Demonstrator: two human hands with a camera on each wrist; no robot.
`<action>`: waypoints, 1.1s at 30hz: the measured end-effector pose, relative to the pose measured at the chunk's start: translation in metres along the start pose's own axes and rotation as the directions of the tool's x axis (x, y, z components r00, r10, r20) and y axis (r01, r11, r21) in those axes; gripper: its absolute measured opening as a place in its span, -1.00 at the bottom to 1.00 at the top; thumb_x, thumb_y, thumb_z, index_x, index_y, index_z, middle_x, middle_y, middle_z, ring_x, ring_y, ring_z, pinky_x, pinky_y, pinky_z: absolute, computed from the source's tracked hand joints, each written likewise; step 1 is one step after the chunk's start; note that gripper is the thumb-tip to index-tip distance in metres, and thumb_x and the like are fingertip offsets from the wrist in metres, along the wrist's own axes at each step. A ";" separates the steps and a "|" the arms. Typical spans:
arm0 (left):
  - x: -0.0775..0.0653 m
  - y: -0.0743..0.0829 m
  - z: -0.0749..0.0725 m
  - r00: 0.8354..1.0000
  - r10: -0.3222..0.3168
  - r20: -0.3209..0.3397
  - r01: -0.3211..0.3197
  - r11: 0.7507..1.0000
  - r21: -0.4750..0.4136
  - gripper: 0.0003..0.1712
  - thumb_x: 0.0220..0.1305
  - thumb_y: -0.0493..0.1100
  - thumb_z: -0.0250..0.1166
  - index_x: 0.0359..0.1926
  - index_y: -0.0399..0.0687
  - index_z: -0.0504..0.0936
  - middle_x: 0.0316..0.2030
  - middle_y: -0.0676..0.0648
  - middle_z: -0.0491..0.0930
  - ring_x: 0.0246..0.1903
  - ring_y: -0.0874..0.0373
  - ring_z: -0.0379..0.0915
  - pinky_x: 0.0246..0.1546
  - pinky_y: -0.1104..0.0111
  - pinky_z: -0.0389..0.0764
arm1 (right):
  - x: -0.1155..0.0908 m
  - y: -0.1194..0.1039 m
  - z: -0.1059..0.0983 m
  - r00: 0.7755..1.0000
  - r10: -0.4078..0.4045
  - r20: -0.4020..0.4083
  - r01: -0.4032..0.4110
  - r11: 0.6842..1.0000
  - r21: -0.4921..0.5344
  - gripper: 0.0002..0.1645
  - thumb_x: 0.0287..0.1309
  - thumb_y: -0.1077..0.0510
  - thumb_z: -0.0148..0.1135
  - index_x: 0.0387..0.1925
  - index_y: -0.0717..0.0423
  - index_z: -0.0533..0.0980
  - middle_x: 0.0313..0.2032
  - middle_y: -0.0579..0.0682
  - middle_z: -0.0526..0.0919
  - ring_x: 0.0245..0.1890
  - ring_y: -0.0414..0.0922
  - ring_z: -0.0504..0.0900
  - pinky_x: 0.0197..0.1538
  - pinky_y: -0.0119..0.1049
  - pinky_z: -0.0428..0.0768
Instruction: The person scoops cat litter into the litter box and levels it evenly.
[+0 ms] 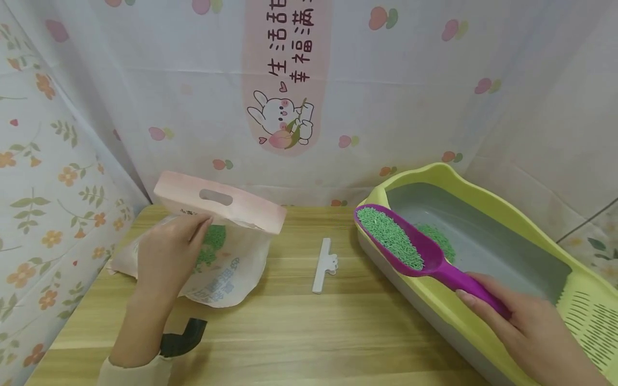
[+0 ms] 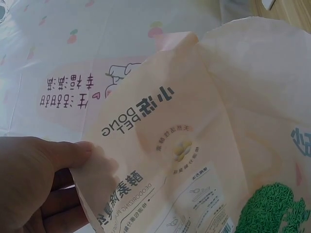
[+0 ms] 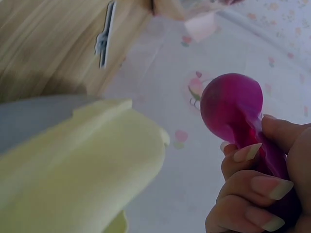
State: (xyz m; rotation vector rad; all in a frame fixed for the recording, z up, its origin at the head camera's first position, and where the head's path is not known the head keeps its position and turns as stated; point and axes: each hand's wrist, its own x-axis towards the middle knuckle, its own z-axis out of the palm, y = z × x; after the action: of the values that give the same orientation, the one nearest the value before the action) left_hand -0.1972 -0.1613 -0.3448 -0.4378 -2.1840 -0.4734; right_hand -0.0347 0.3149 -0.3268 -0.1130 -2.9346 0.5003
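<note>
My left hand (image 1: pixel 166 254) pinches the edge of a pale pink bag (image 1: pixel 217 206) at the left of the table, holding its mouth up. Green pellets (image 2: pixel 265 208) show inside the bag in the left wrist view. In the head view my right hand (image 1: pixel 533 327) grips a purple scoop (image 1: pixel 432 257) by its handle; the right wrist view shows the fingers wrapped round it. Green pellets (image 1: pixel 388 236) fill the scoop's bowl, which is over the near rim of a yellow-green and grey litter box (image 1: pixel 439 174). A small heap of green pellets (image 1: pixel 436 241) lies on the box's floor.
A white bag clip (image 1: pixel 322 266) lies on the wooden table (image 1: pixel 299 332) between the bag and the litter box. A slotted yellow panel (image 1: pixel 591 321) forms the box's right end. Patterned curtains (image 1: pixel 193 112) hang behind and at the left.
</note>
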 end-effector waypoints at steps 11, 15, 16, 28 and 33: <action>0.000 -0.002 0.001 1.000 0.010 -0.009 -0.010 1.000 0.006 -0.88 0.22 -0.25 0.44 -0.25 -0.23 0.79 -0.58 -0.18 0.68 -0.72 0.08 0.29 -0.69 0.27 0.27 | 0.011 0.043 -0.020 0.978 -0.101 -0.185 0.100 0.995 -0.012 -0.71 0.38 0.08 0.26 0.03 0.12 0.62 -0.68 -0.27 0.27 -0.66 -0.36 0.14 -0.59 -0.38 0.10; 0.000 -0.003 0.002 1.000 0.014 -0.016 -0.014 1.000 0.014 -0.88 0.21 -0.25 0.45 -0.26 -0.23 0.79 -0.62 -0.18 0.65 -0.72 0.08 0.27 -0.70 0.26 0.27 | 0.017 0.068 -0.025 0.978 -0.114 -0.176 0.114 0.993 -0.008 -0.73 0.41 0.11 0.22 0.04 0.12 0.60 -0.66 -0.30 0.28 -0.66 -0.38 0.14 -0.60 -0.36 0.09; 0.000 -0.003 0.002 1.000 0.020 -0.017 -0.020 1.000 0.014 -0.88 0.21 -0.25 0.45 -0.26 -0.24 0.79 -0.62 -0.18 0.64 -0.73 0.08 0.25 -0.70 0.27 0.27 | 0.019 0.074 -0.026 0.980 -0.108 -0.170 0.106 0.994 -0.019 -0.71 0.42 0.10 0.20 0.06 0.14 0.59 -0.65 -0.28 0.29 -0.67 -0.38 0.14 -0.61 -0.36 0.10; -0.001 0.002 0.003 1.000 0.023 0.008 -0.023 1.000 -0.003 -0.88 0.20 -0.27 0.45 -0.25 -0.24 0.78 -0.64 -0.15 0.63 -0.72 0.14 0.21 -0.70 0.33 0.23 | 0.036 0.139 -0.028 0.995 -0.013 -0.095 0.004 0.995 -0.099 -0.60 0.46 -0.04 0.14 0.04 0.21 0.58 -0.61 -0.13 0.36 -0.66 -0.32 0.14 -0.61 -0.33 0.13; -0.001 0.003 0.003 1.000 0.020 0.003 -0.020 1.000 -0.008 -0.89 0.20 -0.27 0.45 -0.26 -0.24 0.78 -0.64 -0.15 0.62 -0.72 0.14 0.20 -0.70 0.33 0.22 | 0.043 0.155 -0.027 1.000 -0.001 -0.020 -0.001 0.997 -0.083 -0.66 0.47 -0.04 0.12 -0.05 0.14 0.60 -0.61 -0.16 0.34 -0.67 -0.29 0.18 -0.63 -0.32 0.17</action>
State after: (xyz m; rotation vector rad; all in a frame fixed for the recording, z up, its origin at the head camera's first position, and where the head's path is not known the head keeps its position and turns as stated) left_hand -0.1975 -0.1571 -0.3467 -0.4642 -2.1799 -0.4712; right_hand -0.0647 0.4741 -0.3478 -0.1272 -2.9366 0.3750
